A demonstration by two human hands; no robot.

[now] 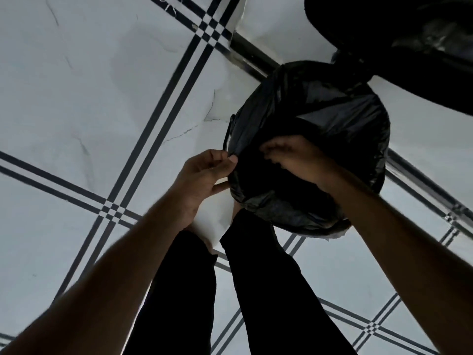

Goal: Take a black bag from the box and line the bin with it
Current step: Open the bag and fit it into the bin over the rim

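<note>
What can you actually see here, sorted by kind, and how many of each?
Hands: 2 (left hand, right hand), both gripping the bag's edge
Black bags: 1 (black bag, draped over a round bin)
Dark objects at upper right, unclear: 1 (dark object)
Total: 4

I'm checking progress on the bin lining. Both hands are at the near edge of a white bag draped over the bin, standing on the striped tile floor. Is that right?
Not quite: the bag is black, not white, as the head view shows. The rest holds: the left hand and the right hand are at its near edge over the bin, on the striped tile floor.
</note>
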